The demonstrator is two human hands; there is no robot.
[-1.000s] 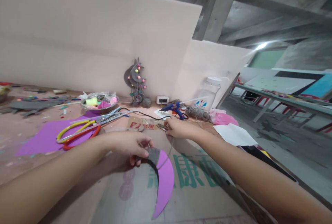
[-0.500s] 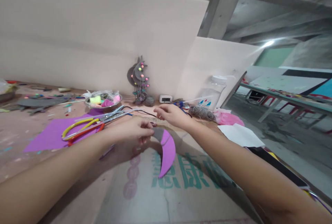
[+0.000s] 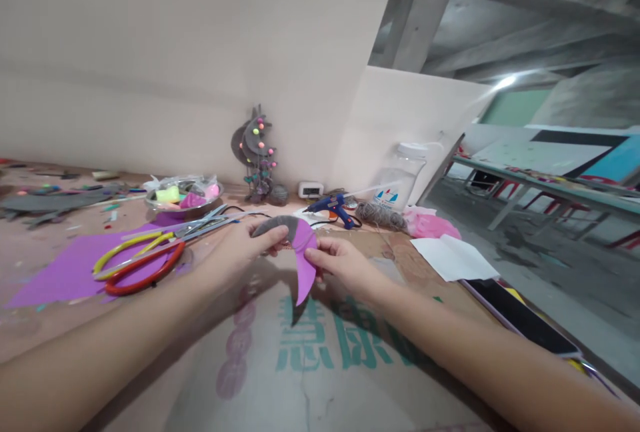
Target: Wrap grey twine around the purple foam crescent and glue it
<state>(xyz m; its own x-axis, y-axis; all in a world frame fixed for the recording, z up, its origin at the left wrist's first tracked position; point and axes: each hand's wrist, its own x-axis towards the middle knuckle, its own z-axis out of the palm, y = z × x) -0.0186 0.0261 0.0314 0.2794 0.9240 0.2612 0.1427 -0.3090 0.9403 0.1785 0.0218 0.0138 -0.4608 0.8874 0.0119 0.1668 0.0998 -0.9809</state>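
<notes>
Between my hands, a crescent-shaped felt piece (image 3: 305, 255) is held up above the cardboard, grey at its upper left and purple down to its pointed lower tip. My left hand (image 3: 260, 240) pinches the grey end, thumb on the near face. Thumb and fingers of my right hand (image 3: 340, 262) close on the purple part's right edge. Just behind lies a blue glue gun (image 3: 336, 207). Scissors with yellow and red handles (image 3: 145, 272) rest left of my left hand, over a purple felt sheet (image 3: 60, 269).
A metal bowl of coloured bits (image 3: 187, 199) stands behind the scissors. Against the white board are a decorated grey moon ornament (image 3: 257, 152), a small digital clock (image 3: 311, 190) and a clear plastic jar (image 3: 403, 175). Grey yarn (image 3: 381, 215), white paper (image 3: 454, 259) and a phone (image 3: 520, 319) lie to the right.
My right hand has come down from near the glue gun and taken hold of the felt crescent's purple edge. The crescent has been raised slightly, and the glue gun now shows.
</notes>
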